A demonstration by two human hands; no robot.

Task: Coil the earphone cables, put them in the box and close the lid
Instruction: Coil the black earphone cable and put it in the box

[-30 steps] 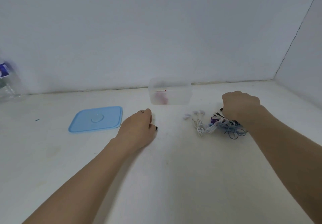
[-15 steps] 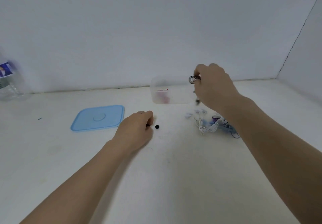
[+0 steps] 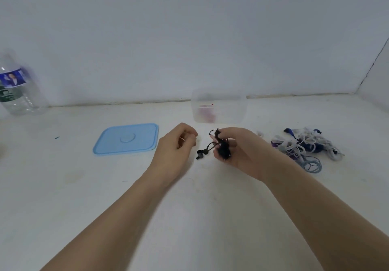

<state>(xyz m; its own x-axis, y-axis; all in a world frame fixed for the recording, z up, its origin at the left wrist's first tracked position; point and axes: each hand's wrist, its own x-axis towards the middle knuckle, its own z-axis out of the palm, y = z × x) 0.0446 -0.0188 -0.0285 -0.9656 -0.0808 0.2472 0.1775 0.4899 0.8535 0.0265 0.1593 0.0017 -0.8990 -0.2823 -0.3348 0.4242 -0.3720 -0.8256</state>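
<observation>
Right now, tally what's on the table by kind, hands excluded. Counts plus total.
Clear plastic box, lid off: 1
Light blue plastic lid, flat on the table: 1
Clear plastic water bottle: 1
Black earphone cable, held in the right hand: 1
Tangled pile of white, blue and purple earphone cables: 1 pile, separate cables cannot be counted
Total: 5

A tangled black earphone cable (image 3: 223, 149) is gripped in the right hand (image 3: 237, 148). The left hand (image 3: 175, 144) is held beside it, fingers (image 3: 190, 139) curled. A clear box (image 3: 219, 107) stands farther back, blue lid (image 3: 127, 139) left, cable heap (image 3: 305, 146) right.
</observation>
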